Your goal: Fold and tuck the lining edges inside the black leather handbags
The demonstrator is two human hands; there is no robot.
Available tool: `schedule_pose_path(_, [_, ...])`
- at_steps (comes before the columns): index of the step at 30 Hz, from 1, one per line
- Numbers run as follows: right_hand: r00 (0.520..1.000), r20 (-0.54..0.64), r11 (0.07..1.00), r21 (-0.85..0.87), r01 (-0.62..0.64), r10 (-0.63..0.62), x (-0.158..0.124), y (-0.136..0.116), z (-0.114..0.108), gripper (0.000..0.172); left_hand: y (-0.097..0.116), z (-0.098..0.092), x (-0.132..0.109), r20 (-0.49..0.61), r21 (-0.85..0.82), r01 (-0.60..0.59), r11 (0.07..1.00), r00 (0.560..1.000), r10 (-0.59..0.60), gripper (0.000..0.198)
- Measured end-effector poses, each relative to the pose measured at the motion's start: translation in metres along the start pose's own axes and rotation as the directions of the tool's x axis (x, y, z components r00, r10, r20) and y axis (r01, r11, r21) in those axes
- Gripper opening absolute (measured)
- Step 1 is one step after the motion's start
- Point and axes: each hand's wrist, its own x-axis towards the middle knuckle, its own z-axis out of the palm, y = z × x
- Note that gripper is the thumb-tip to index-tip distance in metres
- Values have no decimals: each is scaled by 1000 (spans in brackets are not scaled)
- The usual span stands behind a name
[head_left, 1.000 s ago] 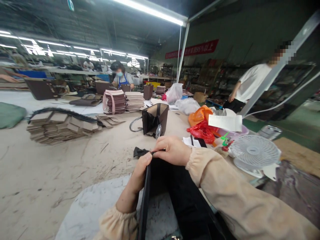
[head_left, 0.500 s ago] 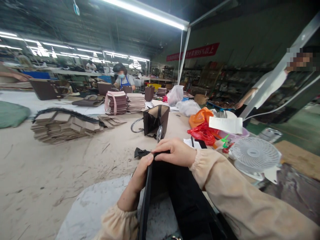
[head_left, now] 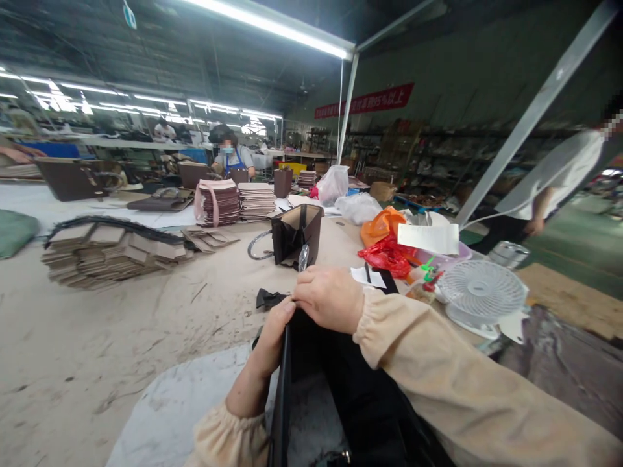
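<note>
- Black bag (head_left: 353, 383): on the near side of the hands, far end in their grip, long axis running from them toward the near right.
- Left hand (head_left: 273, 334) and right hand (head_left: 331, 298): close together, pinching that far edge.
- White desk fan (head_left: 481, 290): right of the hands.
- Brown handbag (head_left: 313, 237): upright, beyond the hands.
- Cardboard pieces (head_left: 109, 251): heaped beyond, left of the hands.

Beige worktable (head_left: 146, 318) speckled with dark marks, pale sheet (head_left: 180, 405) laid at near side, grey-brown panels (head_left: 109, 254) heaped at left, open dark handbag (head_left: 309, 240) set upright mid-table, brown stack (head_left: 222, 204) set toward far side, red plastic bag (head_left: 392, 255) and white fan (head_left: 481, 289) placed at right.
</note>
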Motion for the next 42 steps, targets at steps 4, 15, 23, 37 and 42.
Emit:
schedule_pose_path(4, [996, 37, 994, 82, -78, 75, -7, 6, 2, 20, 0, -2, -1, 2, 10, 8, 1000, 1000, -9, 40])
schedule_pose_path(15, [973, -142, 965, 215, -149, 182, -27, 10, -1, 20, 1, -8, 1, 98, 47, -48, 998, 994, 43, 44])
schedule_pose_path(23, [970, -76, 957, 193, -214, 232, -13, -2, -2, 16, -6, -7, 1, 30, 9, -27, 1000, 999, 27, 40])
schedule_pose_path(37, [990, -38, 974, 187, -129, 139, -9, -1, -2, 19, 2, 0, 0, 36, 24, 15, 1000, 999, -16, 42])
schedule_pose_path(42, [984, -86, 946, 297, -127, 159, -15, 5, 4, 21, -2, 0, 1, 21, -39, 6, 999, 1000, -5, 43])
